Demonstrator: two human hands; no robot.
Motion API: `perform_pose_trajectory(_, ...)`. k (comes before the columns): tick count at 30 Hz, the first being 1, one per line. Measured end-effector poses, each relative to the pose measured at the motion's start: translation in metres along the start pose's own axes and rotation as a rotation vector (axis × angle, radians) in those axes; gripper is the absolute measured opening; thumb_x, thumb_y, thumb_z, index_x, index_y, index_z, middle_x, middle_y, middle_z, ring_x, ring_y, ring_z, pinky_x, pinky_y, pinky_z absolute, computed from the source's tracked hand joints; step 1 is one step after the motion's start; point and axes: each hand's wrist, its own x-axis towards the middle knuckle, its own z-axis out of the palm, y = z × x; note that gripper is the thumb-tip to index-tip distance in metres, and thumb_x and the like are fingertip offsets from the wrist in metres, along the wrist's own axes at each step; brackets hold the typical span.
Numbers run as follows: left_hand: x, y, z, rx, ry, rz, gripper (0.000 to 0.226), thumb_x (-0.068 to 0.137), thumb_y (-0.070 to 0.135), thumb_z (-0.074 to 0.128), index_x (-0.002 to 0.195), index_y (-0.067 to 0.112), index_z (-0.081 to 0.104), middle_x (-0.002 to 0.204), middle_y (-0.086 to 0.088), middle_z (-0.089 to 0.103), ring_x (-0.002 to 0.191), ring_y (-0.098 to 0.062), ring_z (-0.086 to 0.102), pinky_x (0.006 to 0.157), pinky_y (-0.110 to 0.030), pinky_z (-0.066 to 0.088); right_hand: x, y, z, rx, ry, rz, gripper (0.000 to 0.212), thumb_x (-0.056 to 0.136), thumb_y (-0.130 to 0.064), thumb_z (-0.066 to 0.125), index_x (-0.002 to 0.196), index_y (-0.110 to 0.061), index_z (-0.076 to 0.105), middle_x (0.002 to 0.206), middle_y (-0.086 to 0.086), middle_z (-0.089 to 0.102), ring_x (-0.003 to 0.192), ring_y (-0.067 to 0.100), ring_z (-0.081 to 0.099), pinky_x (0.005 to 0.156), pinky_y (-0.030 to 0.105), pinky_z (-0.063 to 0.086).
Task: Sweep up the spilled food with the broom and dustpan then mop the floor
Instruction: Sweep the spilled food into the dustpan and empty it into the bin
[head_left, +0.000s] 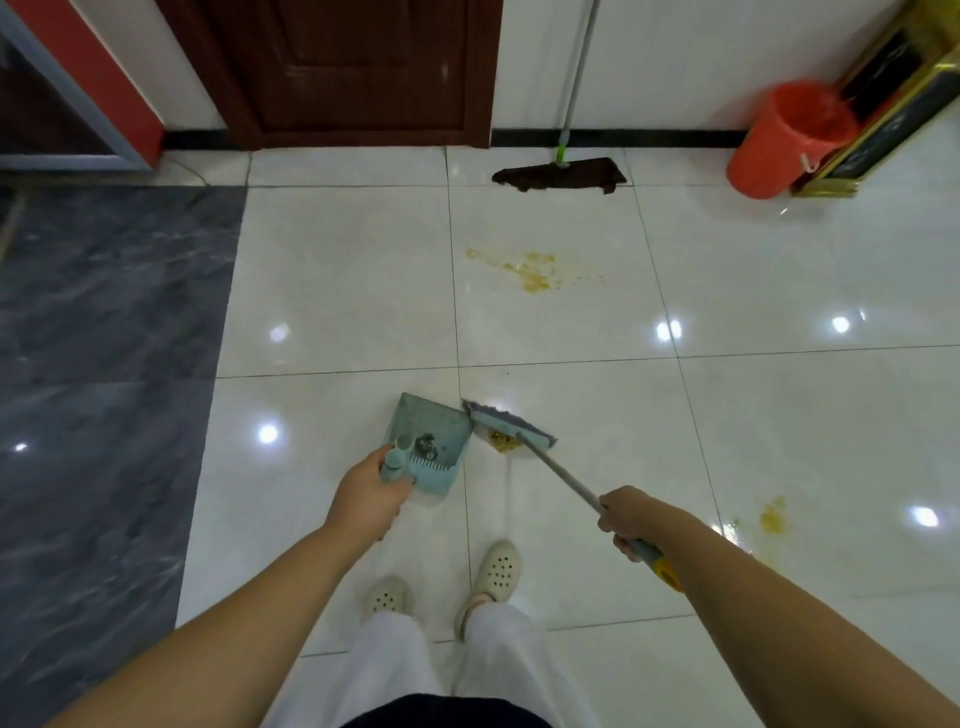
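Observation:
My left hand (367, 498) grips the handle of a teal dustpan (429, 437) that rests on the white tile floor in front of my feet. My right hand (627, 518) holds the grey handle of a teal broom (506, 423), whose head sits just right of the dustpan's mouth. A small heap of yellow spilled food (503, 441) lies under the broom head. A larger yellow smear (535, 269) stains the tile farther ahead. Another yellow patch (773, 518) lies to my right. A mop (560, 174) with a dark cloth head leans on the far wall.
An orange bucket (784, 140) stands at the far right beside a gold-framed stand (883, 104). A dark wooden door (358, 67) is straight ahead. Grey marble flooring (104, 338) runs along the left. My feet in pale clogs (496, 569) stand behind the dustpan.

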Motion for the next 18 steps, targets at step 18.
perform_pose_trajectory(18,-0.01,-0.027,-0.05,0.048,-0.095,-0.01,0.049,0.081,-0.006,0.046,0.086,0.042,0.057,0.055,-0.005,0.047,0.039,-0.013,0.037,0.039,-0.019,0.03,0.0,-0.067,0.0,0.115,0.114,0.003,0.017,0.098,-0.007,0.047,0.109,0.005,0.041,0.071,0.014,0.047,0.051,0.018,0.045,0.035,0.016,0.039)
